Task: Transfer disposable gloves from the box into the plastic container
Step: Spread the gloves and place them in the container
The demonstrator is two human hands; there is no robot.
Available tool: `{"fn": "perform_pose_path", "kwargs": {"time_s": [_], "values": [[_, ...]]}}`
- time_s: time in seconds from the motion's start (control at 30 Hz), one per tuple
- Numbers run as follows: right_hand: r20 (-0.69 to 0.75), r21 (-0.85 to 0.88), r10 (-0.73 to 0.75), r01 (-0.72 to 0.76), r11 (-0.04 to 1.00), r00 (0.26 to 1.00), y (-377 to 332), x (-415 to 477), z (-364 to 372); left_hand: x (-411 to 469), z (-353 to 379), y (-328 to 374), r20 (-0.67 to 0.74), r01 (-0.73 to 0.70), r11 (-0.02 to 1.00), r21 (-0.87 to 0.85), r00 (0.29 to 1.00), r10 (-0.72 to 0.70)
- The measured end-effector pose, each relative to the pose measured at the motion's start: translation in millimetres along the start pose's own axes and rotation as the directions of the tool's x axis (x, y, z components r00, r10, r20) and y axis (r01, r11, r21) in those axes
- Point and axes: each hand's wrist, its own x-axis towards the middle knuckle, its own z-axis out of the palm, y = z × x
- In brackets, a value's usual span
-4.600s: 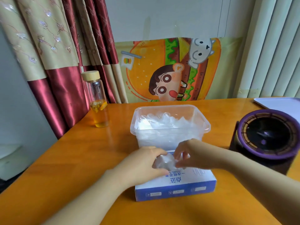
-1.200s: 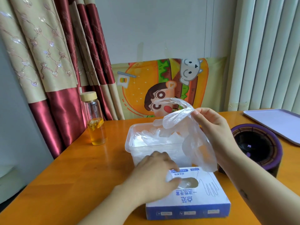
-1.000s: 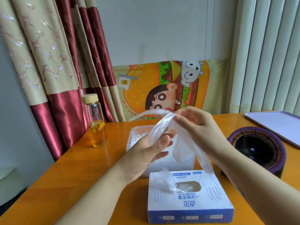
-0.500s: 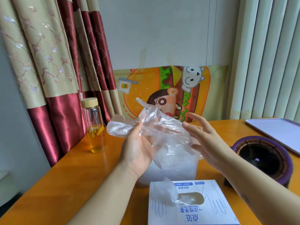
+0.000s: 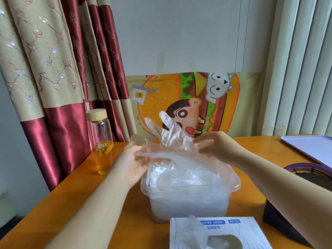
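Note:
A clear disposable glove (image 5: 171,141) is stretched between my hands above the plastic container (image 5: 190,196), its fingers pointing up. My left hand (image 5: 133,162) pinches its left edge, and my right hand (image 5: 213,145) grips its right side. The transparent container holds a heap of clear gloves. In front of it, at the bottom edge, lies the white and blue glove box (image 5: 221,234); another glove (image 5: 194,230) sticks out of its oval opening.
A glass bottle (image 5: 102,142) with amber liquid and a wooden cap stands left of the container near the curtain. A dark round device with a purple rim (image 5: 312,175) sits right. A pale tray (image 5: 309,148) lies at the far right on the orange table.
Both hands have lowered the glove closer to the container and spread it out wide. My right hand, open half a second ago, now grips the glove's right side.

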Motion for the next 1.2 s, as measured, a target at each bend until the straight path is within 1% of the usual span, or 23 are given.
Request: {"fn": "perform_pose_path", "kwargs": {"time_s": [0.07,0.1,0.13,0.17,0.2,0.23,0.27,0.3,0.33,0.4,0.47,0.53,0.6,0.63,0.67,0.7,0.77,0.8,0.87,0.93,1.0,1.1,1.2], "values": [[0.083,-0.226,-0.021,0.039,0.973,0.996,10.9,9.1,5.7,13.1,-18.7,15.1,-0.201,-0.157,0.973,0.170,0.961,0.190],[0.113,-0.304,-0.022,0.056,0.951,0.993,16.1,12.2,9.2,15.0,-23.4,22.4,-0.213,-0.265,0.898,0.351,0.911,0.353],[0.135,-0.356,-0.024,0.071,0.932,0.991,20.8,14.1,12.3,11.9,-22.0,28.0,-0.109,-0.387,0.740,0.550,0.845,0.523],[0.157,-0.395,-0.022,0.083,0.915,0.987,24.8,16.1,16.3,5.7,-13.9,31.0,0.095,-0.505,0.510,0.696,0.769,0.632],[0.176,-0.429,-0.019,0.094,0.898,0.984,27.4,16.6,18.8,-3.2,-0.6,31.5,0.340,-0.601,0.282,0.748,0.711,0.616],[0.196,-0.461,-0.009,0.100,0.882,0.981,29.2,17.0,20.7,-9.8,14.5,28.3,0.551,-0.662,0.102,0.743,0.690,0.469],[0.208,-0.485,0.005,0.099,0.869,0.978,30.8,17.2,22.8,-12.9,29.1,20.9,0.676,-0.686,-0.044,0.726,0.700,0.231],[0.207,-0.504,0.016,0.093,0.858,0.978,31.2,17.1,24.1,-13.6,43.0,11.7,0.699,-0.691,-0.184,0.699,0.714,-0.030],[0.197,-0.519,0.024,0.084,0.851,0.980,31.0,17.1,25.4,-12.2,53.5,1.5,0.641,-0.684,-0.311,0.660,0.728,-0.243],[0.170,-0.554,0.034,0.067,0.830,0.985,30.2,17.1,28.1,-2.0,65.7,-18.0,0.452,-0.640,-0.479,0.600,0.766,-0.457],[0.175,-0.608,0.054,0.065,0.792,0.983,30.4,16.8,33.0,10.9,68.4,-31.3,0.271,-0.575,-0.565,0.592,0.802,-0.532],[0.178,-0.703,0.054,0.089,0.706,0.983,31.1,13.9,33.7,21.4,67.3,-41.3,0.145,-0.525,-0.609,0.594,0.815,-0.561],[0.153,-0.804,-0.083,0.173,0.570,0.985,30.1,12.7,30.3,28.1,62.2,-45.3,0.085,-0.500,-0.614,0.611,0.812,-0.577],[0.140,-0.814,-0.176,0.215,0.540,0.974,30.0,13.7,27.6,31.2,60.1,-46.3,0.084,-0.496,-0.604,0.624,0.811,-0.579],[0.147,-0.782,-0.251,0.268,0.562,0.957,27.7,14.4,25.5,32.6,57.0,-45.8,0.094,-0.493,-0.590,0.639,0.812,-0.576],[0.174,-0.702,-0.289,0.324,0.634,0.941,26.0,14.9,24.2,34.3,55.4,-46.3,0.104,-0.494,-0.576,0.651,0.810,-0.577],[0.320,-0.539,-0.208,0.358,0.763,0.924,22.1,15.7,26.0,36.6,52.8,-47.2,0.111,-0.496,-0.541,0.679,0.798,-0.592],[0.415,-0.527,-0.114,0.341,0.778,0.903,22.7,16.1,29.6,37.5,52.0,-48.4,0.110,-0.493,-0.524,0.694,0.793,-0.600],[0.536,-0.591,0.050,0.332,0.736,0.843,29.5,18.6,38.7,41.1,48.1,-52.3,0.103,-0.450,-0.458,0.767,0.791,-0.603],[0.597,-0.628,0.129,0.362,0.689,0.792,36.2,20.3,46.2,48.3,40.7,-59.5,0.079,-0.368,-0.408,0.835,0.815,-0.573],[0.626,-0.623,0.173,0.354,0.698,0.760,38.6,23.6,51.9,57.4,34.0,-65.8,0.030,-0.334,-0.489,0.806,0.848,-0.530],[0.623,-0.652,0.258,0.308,0.693,0.738,40.0,27.0,61.0,60.4,26.8,-73.5,-0.066,-0.354,-0.647,0.675,0.845,-0.531],[0.587,-0.755,0.377,0.317,0.574,0.716,42.1,29.4,69.2,60.8,25.4,-75.9,-0.111,-0.382,-0.747,0.544,0.849,-0.516]]}}
